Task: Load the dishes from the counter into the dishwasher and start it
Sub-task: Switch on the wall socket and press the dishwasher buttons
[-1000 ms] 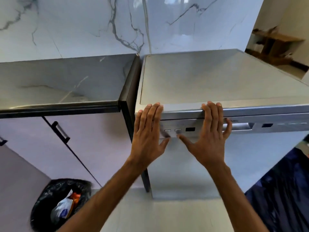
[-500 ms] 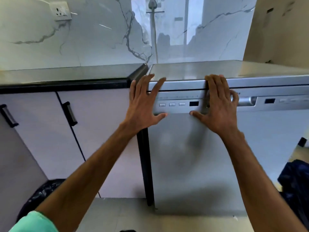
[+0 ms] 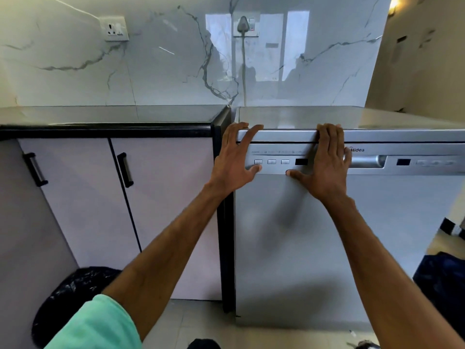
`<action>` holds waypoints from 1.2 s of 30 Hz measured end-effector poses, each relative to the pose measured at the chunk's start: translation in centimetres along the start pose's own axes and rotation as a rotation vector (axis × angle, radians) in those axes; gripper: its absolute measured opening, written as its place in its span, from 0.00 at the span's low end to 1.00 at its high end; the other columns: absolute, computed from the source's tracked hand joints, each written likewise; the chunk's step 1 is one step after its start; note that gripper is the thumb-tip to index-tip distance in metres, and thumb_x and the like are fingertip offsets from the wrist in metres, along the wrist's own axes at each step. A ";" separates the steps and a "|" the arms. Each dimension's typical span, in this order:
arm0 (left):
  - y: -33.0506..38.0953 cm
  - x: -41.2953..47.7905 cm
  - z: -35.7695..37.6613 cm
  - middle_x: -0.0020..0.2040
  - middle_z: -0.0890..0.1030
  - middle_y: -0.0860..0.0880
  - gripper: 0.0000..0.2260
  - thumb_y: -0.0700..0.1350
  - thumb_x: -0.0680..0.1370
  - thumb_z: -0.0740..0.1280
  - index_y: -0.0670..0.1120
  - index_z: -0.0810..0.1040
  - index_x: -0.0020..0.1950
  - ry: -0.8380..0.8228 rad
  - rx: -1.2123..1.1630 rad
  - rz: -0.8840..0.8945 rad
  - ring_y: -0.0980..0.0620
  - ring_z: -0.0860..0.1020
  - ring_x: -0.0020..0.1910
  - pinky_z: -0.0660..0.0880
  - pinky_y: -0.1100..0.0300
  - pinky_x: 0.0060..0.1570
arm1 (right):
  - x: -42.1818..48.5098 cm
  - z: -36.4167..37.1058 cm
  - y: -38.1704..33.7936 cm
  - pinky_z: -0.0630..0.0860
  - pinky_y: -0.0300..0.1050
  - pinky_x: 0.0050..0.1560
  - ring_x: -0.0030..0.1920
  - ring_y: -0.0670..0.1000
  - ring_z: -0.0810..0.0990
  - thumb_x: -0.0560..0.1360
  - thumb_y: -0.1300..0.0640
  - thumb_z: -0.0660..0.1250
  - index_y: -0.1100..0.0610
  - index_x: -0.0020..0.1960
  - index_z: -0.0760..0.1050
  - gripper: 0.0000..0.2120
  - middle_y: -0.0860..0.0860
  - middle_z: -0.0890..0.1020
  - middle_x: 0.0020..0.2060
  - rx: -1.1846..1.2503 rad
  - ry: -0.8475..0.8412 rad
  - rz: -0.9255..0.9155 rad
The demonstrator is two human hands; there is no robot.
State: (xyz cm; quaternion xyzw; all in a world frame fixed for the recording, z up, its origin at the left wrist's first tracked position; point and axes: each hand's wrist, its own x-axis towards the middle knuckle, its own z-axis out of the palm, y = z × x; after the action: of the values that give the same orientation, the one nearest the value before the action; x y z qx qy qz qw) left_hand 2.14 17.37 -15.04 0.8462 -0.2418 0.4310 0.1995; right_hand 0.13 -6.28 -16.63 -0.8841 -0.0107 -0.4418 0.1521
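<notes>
A silver dishwasher (image 3: 314,235) stands with its door shut, right of the dark counter (image 3: 105,117). Its control panel (image 3: 276,161) has three small buttons and a dark display; a recessed handle (image 3: 367,161) sits to the right. My left hand (image 3: 234,159) lies flat with fingers spread on the door's upper left corner, its thumb near the first button. My right hand (image 3: 327,162) presses flat over the panel, fingertips on the top edge, thumb stretched left below the display. Neither hand holds anything. No dishes are visible on the counter.
Two pale cabinet doors with black handles (image 3: 125,170) sit under the counter. A black bin bag (image 3: 73,298) stands on the floor at lower left. A wall socket (image 3: 114,28) and a plugged-in cable (image 3: 244,59) are on the marble wall.
The view has tilted up and drawn back, showing more wall and door front. Both hands stay flat on the top of the dishwasher door, fingertips now reaching the top edge.
</notes>
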 end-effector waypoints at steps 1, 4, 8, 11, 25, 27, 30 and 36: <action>-0.1 -0.1 0.2 0.75 0.61 0.47 0.41 0.55 0.69 0.77 0.54 0.62 0.78 0.010 -0.014 0.006 0.48 0.57 0.77 0.70 0.57 0.64 | -0.1 0.3 -0.2 0.56 0.68 0.75 0.81 0.55 0.46 0.61 0.37 0.80 0.57 0.81 0.49 0.61 0.54 0.52 0.80 0.014 0.005 0.012; -0.1 -0.2 0.5 0.75 0.62 0.47 0.39 0.51 0.71 0.76 0.54 0.63 0.78 0.039 -0.039 0.016 0.48 0.56 0.77 0.65 0.60 0.66 | 0.0 0.2 0.1 0.56 0.67 0.75 0.81 0.55 0.47 0.60 0.38 0.81 0.56 0.80 0.50 0.61 0.53 0.54 0.80 0.078 0.016 0.005; -0.2 -0.2 0.8 0.76 0.61 0.47 0.38 0.49 0.71 0.77 0.54 0.63 0.78 0.054 -0.067 -0.006 0.48 0.56 0.77 0.65 0.60 0.65 | 0.1 -0.8 1.6 0.60 0.63 0.75 0.81 0.52 0.50 0.61 0.42 0.82 0.53 0.81 0.52 0.59 0.50 0.56 0.80 0.100 -0.007 -0.049; 0.0 -0.2 1.2 0.75 0.61 0.47 0.38 0.47 0.71 0.77 0.54 0.64 0.77 0.070 -0.078 -0.012 0.48 0.56 0.77 0.68 0.58 0.65 | 0.0 -0.9 1.9 0.61 0.63 0.75 0.81 0.51 0.50 0.62 0.41 0.82 0.52 0.81 0.52 0.57 0.49 0.57 0.80 0.116 -0.002 -0.056; 1.2 -0.3 0.8 0.75 0.62 0.46 0.38 0.46 0.67 0.77 0.53 0.66 0.75 0.074 -0.090 -0.086 0.48 0.62 0.74 0.76 0.58 0.54 | 0.2 -0.8 2.6 0.56 0.60 0.75 0.81 0.49 0.48 0.64 0.43 0.81 0.49 0.81 0.50 0.57 0.46 0.55 0.80 0.069 -0.023 -0.080; 1.0 -0.3 0.7 0.75 0.61 0.46 0.39 0.50 0.68 0.77 0.52 0.65 0.76 0.058 -0.072 -0.053 0.48 0.60 0.75 0.76 0.57 0.56 | 0.2 -1.0 2.9 0.57 0.61 0.75 0.81 0.49 0.49 0.65 0.44 0.81 0.49 0.81 0.50 0.56 0.46 0.55 0.80 0.075 -0.030 -0.088; 0.9 -0.2 0.8 0.76 0.60 0.46 0.40 0.53 0.68 0.77 0.52 0.64 0.77 0.049 -0.056 -0.052 0.48 0.58 0.75 0.73 0.59 0.58 | 0.3 -1.3 3.5 0.59 0.61 0.74 0.81 0.48 0.50 0.65 0.48 0.82 0.48 0.81 0.52 0.54 0.45 0.57 0.80 0.098 -0.027 -0.116; 0.9 -0.3 1.0 0.76 0.60 0.45 0.41 0.51 0.68 0.78 0.52 0.64 0.77 0.049 -0.049 -0.062 0.48 0.58 0.75 0.78 0.54 0.56 | 0.4 -1.2 4.0 0.58 0.57 0.73 0.80 0.46 0.51 0.66 0.53 0.82 0.47 0.81 0.54 0.52 0.43 0.58 0.80 0.150 -0.016 -0.129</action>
State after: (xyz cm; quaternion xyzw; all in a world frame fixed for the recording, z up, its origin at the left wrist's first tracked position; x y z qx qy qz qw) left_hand 2.14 16.14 -15.72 0.8374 -0.2206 0.4392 0.2392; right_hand 0.06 -10.52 -16.65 -0.8712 -0.1018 -0.4414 0.1891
